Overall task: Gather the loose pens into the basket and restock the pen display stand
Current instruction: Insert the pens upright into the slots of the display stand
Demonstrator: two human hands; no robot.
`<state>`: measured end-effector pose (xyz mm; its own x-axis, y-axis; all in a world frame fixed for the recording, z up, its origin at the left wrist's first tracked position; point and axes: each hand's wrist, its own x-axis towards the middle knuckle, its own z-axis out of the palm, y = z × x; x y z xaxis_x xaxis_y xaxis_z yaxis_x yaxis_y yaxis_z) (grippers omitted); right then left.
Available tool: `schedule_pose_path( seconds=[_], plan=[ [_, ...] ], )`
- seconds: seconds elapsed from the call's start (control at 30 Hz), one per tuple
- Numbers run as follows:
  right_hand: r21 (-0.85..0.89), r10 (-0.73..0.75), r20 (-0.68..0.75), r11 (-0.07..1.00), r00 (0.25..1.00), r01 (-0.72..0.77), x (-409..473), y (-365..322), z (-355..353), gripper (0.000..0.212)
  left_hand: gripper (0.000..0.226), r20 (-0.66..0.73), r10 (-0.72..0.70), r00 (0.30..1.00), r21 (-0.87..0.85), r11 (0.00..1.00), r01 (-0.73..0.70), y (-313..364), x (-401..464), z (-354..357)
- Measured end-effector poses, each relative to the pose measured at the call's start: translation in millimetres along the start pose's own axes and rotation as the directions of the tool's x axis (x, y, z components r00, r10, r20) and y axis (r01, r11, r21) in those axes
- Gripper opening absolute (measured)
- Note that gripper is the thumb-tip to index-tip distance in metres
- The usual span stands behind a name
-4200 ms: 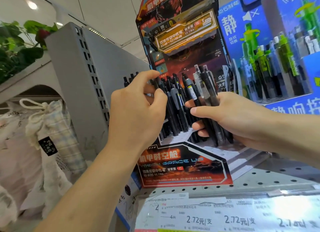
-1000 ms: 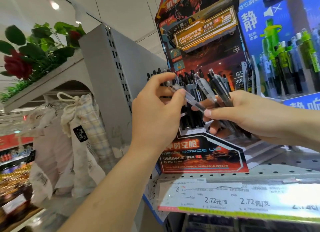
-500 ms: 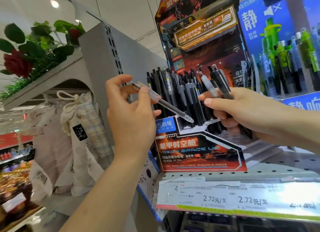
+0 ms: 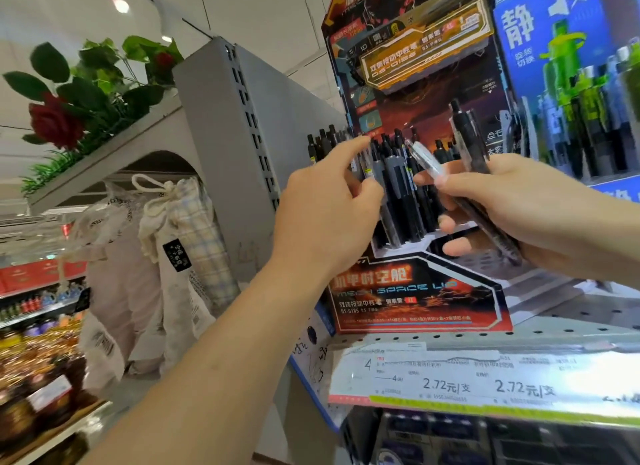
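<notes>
The red and black pen display stand point(image 4: 415, 291) sits on the shelf, its left side packed with upright black pens point(image 4: 398, 190). My left hand point(image 4: 322, 215) is at that row. Its index finger lies across the pen tops, its thumb is against the barrels, and its fingers are apart with no pen clearly in them. My right hand point(image 4: 512, 201) is in front of the stand's right side. It is closed on a small bunch of pens, among them a clear one point(image 4: 424, 158) and a dark one point(image 4: 471, 145). No basket is in view.
A blue display of green-capped pens point(image 4: 571, 100) stands right of the stand. A grey slotted end panel point(image 4: 225, 135) rises at its left, with cloth drawstring bags point(image 4: 180, 239) beyond it. The perforated shelf point(image 4: 571, 312) carries a price strip point(image 4: 450, 385) on its front edge.
Half a second ago my left hand held a clear pen out left of the stand. That hand is now against the row of pens and the pen is no longer seen in it.
</notes>
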<state>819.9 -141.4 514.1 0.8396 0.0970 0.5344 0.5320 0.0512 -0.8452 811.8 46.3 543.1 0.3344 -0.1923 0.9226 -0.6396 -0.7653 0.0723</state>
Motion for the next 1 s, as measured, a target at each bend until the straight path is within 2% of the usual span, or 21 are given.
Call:
schedule_pose_path(
  seconds=[0.07, 0.17, 0.3, 0.4, 0.47, 0.57, 0.63, 0.73, 0.77, 0.8, 0.87, 0.9, 1.0],
  plan=[
    [-0.021, -0.029, -0.030, 0.999, 0.999, 0.029, -2, -2, 0, 0.023, 0.057, 0.037, -0.016, 0.999, 0.059, 0.998, 0.013, -4, -3, 3],
    [-0.131, -0.088, -0.077, 0.988, 0.993, 0.077, -4, -5, -4, 0.021, 0.063, 0.020, -0.014, 1.000, 0.079, 0.997, 0.013, -6, -10, 8],
    [-0.200, -0.133, -0.062, 0.973, 0.989, 0.119, -5, -7, -2, 0.022, 0.063, -0.019, -0.046, 0.999, 0.116, 0.992, 0.048, -3, -6, 10],
    [-0.231, -0.170, -0.060, 0.961, 0.984, 0.152, -4, -8, 2, 0.024, 0.063, 0.032, -0.066, 0.997, 0.152, 0.986, 0.061, 1, -2, 6],
    [-0.254, -0.200, -0.085, 0.952, 0.976, 0.173, -2, -6, 2, 0.024, 0.061, 0.096, -0.086, 0.992, 0.088, 0.993, 0.077, 2, 1, 1],
    [-0.247, -0.204, -0.096, 0.953, 0.974, 0.175, 3, -1, 2, 0.038, 0.055, 0.212, -0.147, 0.966, -0.123, 0.977, 0.175, 4, 7, -3],
    [-0.259, -0.216, -0.101, 0.948, 0.971, 0.184, 3, -1, 3, 0.029, 0.057, 0.248, -0.145, 0.958, -0.135, 0.974, 0.182, 6, 10, -3],
    [-0.359, -0.344, -0.121, 0.890, 0.931, 0.282, 6, -7, 3, 0.011, 0.060, 0.254, -0.126, 0.959, -0.128, 0.978, 0.163, 7, 11, -3],
    [-0.387, -0.399, -0.107, 0.860, 0.911, 0.331, 7, -11, 3, 0.009, 0.059, 0.232, -0.107, 0.967, -0.145, 0.979, 0.143, 5, 8, -1],
    [-0.407, -0.453, -0.073, 0.827, 0.888, 0.388, 8, -16, 3, 0.019, 0.058, 0.172, -0.077, 0.982, -0.157, 0.982, 0.104, 3, 4, 1],
    [-0.426, -0.516, -0.007, 0.776, 0.856, 0.465, 9, -25, 7, 0.054, 0.051, -0.023, -0.010, 1.000, -0.140, 0.990, 0.007, -3, -6, 3],
    [-0.445, -0.531, 0.007, 0.757, 0.847, 0.479, 11, -27, 9, 0.064, 0.046, -0.113, 0.022, 0.993, -0.104, 0.994, -0.033, -6, -13, 6],
    [-0.517, -0.554, 0.014, 0.709, 0.833, 0.480, 20, -26, 13, 0.072, 0.028, -0.277, 0.102, 0.955, 0.010, 0.995, -0.103, -19, -35, 23]
  ],
)
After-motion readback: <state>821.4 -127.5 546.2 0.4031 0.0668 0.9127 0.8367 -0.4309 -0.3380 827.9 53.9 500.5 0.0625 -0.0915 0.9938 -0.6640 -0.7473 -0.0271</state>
